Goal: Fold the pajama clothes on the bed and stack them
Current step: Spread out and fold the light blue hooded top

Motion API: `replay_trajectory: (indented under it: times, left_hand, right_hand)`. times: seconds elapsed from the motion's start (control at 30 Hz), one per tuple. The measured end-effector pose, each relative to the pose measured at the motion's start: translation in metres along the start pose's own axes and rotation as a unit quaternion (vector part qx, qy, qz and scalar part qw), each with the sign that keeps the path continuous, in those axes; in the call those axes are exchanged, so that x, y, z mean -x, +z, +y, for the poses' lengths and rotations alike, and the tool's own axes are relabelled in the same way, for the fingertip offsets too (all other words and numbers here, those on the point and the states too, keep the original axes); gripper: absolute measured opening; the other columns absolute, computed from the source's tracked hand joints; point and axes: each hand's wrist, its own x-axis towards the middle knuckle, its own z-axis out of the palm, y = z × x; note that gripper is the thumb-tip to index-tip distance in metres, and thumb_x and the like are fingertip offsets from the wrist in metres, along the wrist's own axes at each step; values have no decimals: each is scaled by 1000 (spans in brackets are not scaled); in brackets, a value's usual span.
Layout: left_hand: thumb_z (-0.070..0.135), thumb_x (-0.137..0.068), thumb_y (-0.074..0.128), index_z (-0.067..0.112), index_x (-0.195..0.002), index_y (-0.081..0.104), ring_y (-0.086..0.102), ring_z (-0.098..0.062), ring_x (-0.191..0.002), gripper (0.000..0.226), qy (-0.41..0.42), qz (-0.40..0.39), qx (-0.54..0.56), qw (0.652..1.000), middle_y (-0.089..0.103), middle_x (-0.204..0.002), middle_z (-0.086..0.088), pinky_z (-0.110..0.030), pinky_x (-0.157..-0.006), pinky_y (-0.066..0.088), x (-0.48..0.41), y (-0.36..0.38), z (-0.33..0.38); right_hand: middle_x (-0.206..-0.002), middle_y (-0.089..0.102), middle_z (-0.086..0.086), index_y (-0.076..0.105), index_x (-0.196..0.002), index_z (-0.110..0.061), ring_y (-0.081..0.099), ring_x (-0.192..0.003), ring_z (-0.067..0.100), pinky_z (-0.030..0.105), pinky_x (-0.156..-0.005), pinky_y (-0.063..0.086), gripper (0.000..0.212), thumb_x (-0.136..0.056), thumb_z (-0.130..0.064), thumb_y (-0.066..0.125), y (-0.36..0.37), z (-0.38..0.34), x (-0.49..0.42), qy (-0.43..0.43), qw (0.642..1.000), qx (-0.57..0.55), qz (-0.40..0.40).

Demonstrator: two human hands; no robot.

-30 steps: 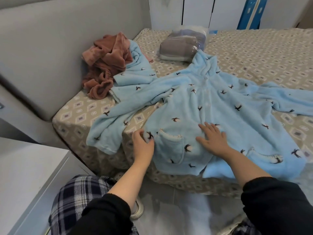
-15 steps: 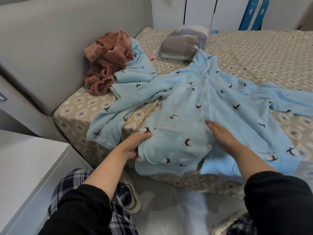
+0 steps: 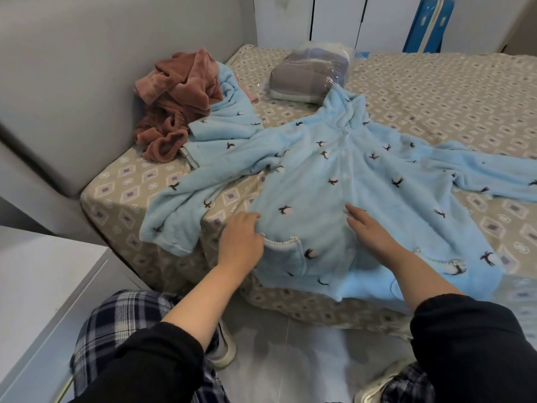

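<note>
A light blue fleece pajama top (image 3: 334,181) with small bird prints lies front up on the bed (image 3: 436,91), sleeves spread to both sides and its hem hanging over the near edge. My left hand (image 3: 241,242) grips the top's left side edge just above the trimmed pocket (image 3: 286,251), fingers curled into the fabric. My right hand (image 3: 370,228) rests flat on the middle of the top, fingers straight. A second light blue piece (image 3: 232,109) lies by the left sleeve. A crumpled pile of brown-pink pajamas (image 3: 177,103) sits at the bed's left, near the headboard.
A folded grey item in a clear plastic bag (image 3: 308,77) lies beyond the top's collar. The grey padded headboard (image 3: 87,82) runs along the left. A white cabinet (image 3: 43,301) stands at the lower left. A blue suitcase (image 3: 430,21) leans against white wardrobe doors behind.
The bunched lower left front of the top has been laid flat again. Both hands moved forward on the fabric, the right one sliding up the middle.
</note>
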Motion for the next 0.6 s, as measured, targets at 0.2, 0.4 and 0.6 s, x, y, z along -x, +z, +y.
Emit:
replay_trajectory:
  times: [0.2,0.4,0.6]
  left_hand:
    - [48,-102,23,29,-155,4,-10,-18,-148,59,158,-191,-179,952,-5,-162,3,-42,-118,-4,-29,33,19]
    - [52,-100,17,23,-154,-3,-16,-20,-147,65,51,-108,-198,973,-14,-161,-1,-46,-117,-4,-34,45,-6]
    - [54,-99,23,21,-155,0,-9,-15,-148,68,87,-128,-158,975,-7,-162,1,-38,-118,-3,-43,37,-19]
  right_hand:
    - [-161,-6,-6,6,-154,-30,-4,-148,13,42,-117,2,59,-101,-47,26,0,30,5,-75,899,432,-3]
    - [-162,3,8,11,-153,-10,3,-148,23,56,-116,7,65,-99,-46,22,-12,20,-11,129,905,386,125]
    - [-161,-10,-5,0,-154,-29,-10,-148,14,48,-116,-7,59,-100,-50,15,36,1,-23,-71,878,473,-5]
